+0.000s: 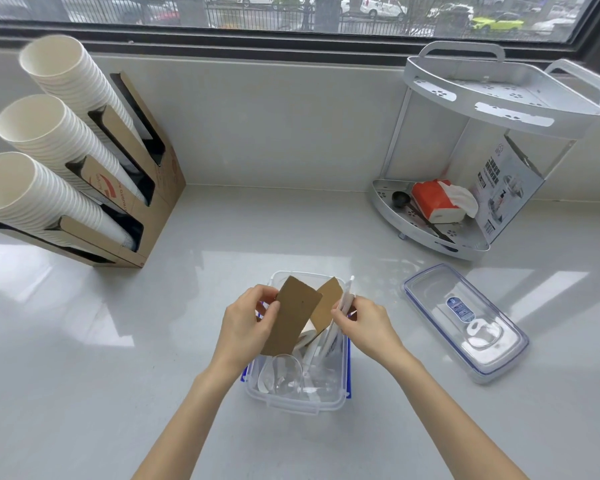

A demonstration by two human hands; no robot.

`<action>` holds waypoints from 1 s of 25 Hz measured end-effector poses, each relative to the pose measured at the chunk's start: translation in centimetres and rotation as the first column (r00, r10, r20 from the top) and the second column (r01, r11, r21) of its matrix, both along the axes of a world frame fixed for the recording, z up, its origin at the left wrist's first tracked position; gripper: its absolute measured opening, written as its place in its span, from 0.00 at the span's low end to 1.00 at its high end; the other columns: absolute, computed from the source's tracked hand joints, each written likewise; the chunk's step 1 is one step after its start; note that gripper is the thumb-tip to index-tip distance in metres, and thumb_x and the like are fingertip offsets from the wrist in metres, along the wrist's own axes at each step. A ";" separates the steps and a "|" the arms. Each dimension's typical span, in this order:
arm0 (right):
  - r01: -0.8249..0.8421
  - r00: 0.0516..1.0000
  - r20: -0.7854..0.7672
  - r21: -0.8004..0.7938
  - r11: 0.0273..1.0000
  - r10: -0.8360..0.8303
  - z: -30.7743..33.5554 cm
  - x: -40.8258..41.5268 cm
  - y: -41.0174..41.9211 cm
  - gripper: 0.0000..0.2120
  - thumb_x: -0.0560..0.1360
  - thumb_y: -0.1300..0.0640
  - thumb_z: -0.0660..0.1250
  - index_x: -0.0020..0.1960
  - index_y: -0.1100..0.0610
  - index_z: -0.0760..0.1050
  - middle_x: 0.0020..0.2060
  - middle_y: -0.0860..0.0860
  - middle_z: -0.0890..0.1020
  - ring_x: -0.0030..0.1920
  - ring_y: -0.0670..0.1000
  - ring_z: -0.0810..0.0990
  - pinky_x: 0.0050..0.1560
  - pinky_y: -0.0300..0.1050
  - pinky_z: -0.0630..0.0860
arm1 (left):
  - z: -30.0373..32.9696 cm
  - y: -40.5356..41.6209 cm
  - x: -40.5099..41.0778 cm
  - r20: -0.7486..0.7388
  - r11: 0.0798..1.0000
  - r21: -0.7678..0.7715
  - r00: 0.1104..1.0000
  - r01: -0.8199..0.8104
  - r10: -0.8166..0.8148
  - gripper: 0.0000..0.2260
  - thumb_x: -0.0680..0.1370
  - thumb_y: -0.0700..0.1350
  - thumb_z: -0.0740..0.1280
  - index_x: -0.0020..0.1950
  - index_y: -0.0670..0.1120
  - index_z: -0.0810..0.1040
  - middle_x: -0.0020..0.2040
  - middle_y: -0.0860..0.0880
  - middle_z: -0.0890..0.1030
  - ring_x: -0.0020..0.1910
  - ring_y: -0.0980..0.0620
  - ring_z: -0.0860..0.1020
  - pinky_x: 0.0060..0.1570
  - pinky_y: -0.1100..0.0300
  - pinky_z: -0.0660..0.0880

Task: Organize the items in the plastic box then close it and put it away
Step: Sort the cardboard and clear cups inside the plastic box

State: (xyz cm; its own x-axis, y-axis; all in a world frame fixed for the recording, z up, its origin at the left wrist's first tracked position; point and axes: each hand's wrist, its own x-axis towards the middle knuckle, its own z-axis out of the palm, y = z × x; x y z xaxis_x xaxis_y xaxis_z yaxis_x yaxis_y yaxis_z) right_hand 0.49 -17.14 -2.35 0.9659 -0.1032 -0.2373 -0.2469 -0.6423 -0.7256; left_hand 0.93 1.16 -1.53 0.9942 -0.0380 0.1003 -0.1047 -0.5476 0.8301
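Note:
A clear plastic box (291, 405) with blue clips stands open on the white counter in front of me. In it lie clear plastic spoons (284, 374) and wrapped white utensils. My left hand (246, 327) grips a flat brown cardboard sleeve (291, 317) held upright over the box. A second brown sleeve (328, 303) leans behind it. My right hand (364, 323) pinches several white wrapped straws (343, 306) standing at the box's right side. The box's clear lid (465, 320), blue-rimmed, lies flat on the counter to the right.
A cardboard dispenser (146, 188) with three stacks of white paper cups stands at the back left. A white two-tier corner rack (482, 98) at the back right holds a red tissue pack (437, 200), a black scoop and a printed card. A window runs along the back.

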 end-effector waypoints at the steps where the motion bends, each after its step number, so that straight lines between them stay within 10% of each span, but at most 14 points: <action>1: 0.005 1.000 0.010 0.000 1.000 -0.005 0.0 -0.1 0.2 0.10 0.75 0.54 0.63 0.48 0.61 0.74 0.49 0.57 0.79 0.43 0.51 0.77 0.38 0.38 0.72 | 0.0 0.1 -0.1 -0.006 1.000 -0.009 1.000 -0.007 0.007 0.07 0.75 0.37 0.63 0.44 0.49 0.73 0.38 0.61 0.75 0.38 0.61 0.73 0.36 0.77 0.68; 7: 0.139 0.988 0.055 0.052 0.989 -0.142 1.0 -0.4 0.3 0.30 0.73 0.49 0.67 0.70 0.56 0.61 0.63 0.53 0.72 0.59 0.56 0.76 0.55 0.44 0.71 | 0.0 0.8 -0.1 -0.038 0.998 -0.047 0.998 -0.049 0.047 0.06 0.76 0.38 0.62 0.44 0.49 0.74 0.39 0.60 0.76 0.39 0.61 0.73 0.36 0.78 0.68; 14: 0.158 0.979 0.117 0.105 0.982 -0.170 1.2 -1.5 0.4 0.16 0.76 0.54 0.63 0.61 0.58 0.68 0.55 0.53 0.74 0.46 0.50 0.75 0.45 0.37 0.67 | -0.2 1.1 -0.1 -0.058 0.994 -0.079 0.996 -0.079 0.074 0.06 0.76 0.39 0.62 0.45 0.50 0.74 0.40 0.61 0.76 0.39 0.61 0.74 0.35 0.77 0.68; 21: -0.348 0.937 -0.044 -0.039 0.937 0.346 0.4 -2.9 3.2 0.14 0.75 0.51 0.63 0.57 0.56 0.77 0.50 0.50 0.80 0.41 0.44 0.74 0.45 0.36 0.72 | -0.2 2.2 -0.3 -0.101 0.981 -0.157 0.990 -0.115 0.100 0.12 0.76 0.39 0.63 0.40 0.57 0.72 0.41 0.59 0.78 0.40 0.60 0.75 0.41 0.61 0.73; 25: -0.373 0.927 -0.085 -0.086 0.924 0.366 -0.7 -3.3 4.7 0.14 0.75 0.55 0.63 0.58 0.58 0.77 0.57 0.53 0.79 0.46 0.50 0.76 0.50 0.41 0.73 | -0.5 2.5 -0.5 -0.123 0.975 -0.174 0.985 -0.141 0.121 0.06 0.76 0.39 0.63 0.45 0.51 0.75 0.42 0.56 0.79 0.41 0.57 0.76 0.46 0.55 0.75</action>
